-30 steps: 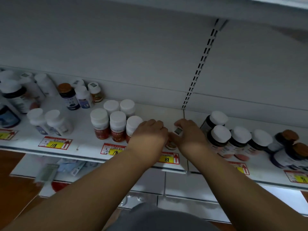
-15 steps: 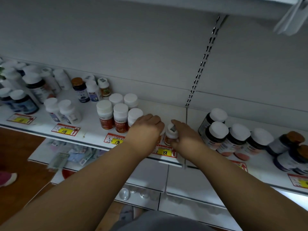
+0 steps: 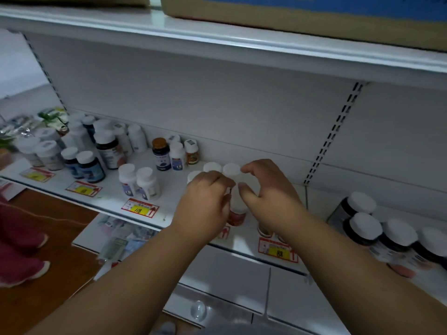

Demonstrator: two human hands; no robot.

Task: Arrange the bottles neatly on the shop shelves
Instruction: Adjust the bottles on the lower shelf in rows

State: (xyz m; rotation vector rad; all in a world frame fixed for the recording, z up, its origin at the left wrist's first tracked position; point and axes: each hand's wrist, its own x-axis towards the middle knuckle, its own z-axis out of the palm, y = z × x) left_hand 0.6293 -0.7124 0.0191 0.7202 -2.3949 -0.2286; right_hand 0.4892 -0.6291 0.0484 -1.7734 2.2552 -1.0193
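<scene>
Both my hands meet over a cluster of white-capped bottles with red labels (image 3: pixel 238 213) near the front of the white shelf (image 3: pixel 106 192). My left hand (image 3: pixel 205 204) has its fingers curled against the front bottle and hides the ones beneath it. My right hand (image 3: pixel 268 192) is cupped beside the same bottle, thumb and fingers apart. Two white caps (image 3: pixel 231 169) show just behind my fingers. A small orange-labelled bottle (image 3: pixel 264 229) stands under my right wrist.
Mixed bottles (image 3: pixel 106 151) crowd the shelf's left part, with two white ones (image 3: pixel 140 182) nearer. Dark white-capped bottles (image 3: pixel 362 228) stand at the right. A cardboard box (image 3: pixel 290 13) sits on the shelf above. Packets (image 3: pixel 121 240) lie on the lower shelf; maroon shoes (image 3: pixel 21 269) are on the floor.
The view has swung right and up. My right hand has let go of the small bottle and moved up beside the red-labelled bottles; my left hand stays on them.
</scene>
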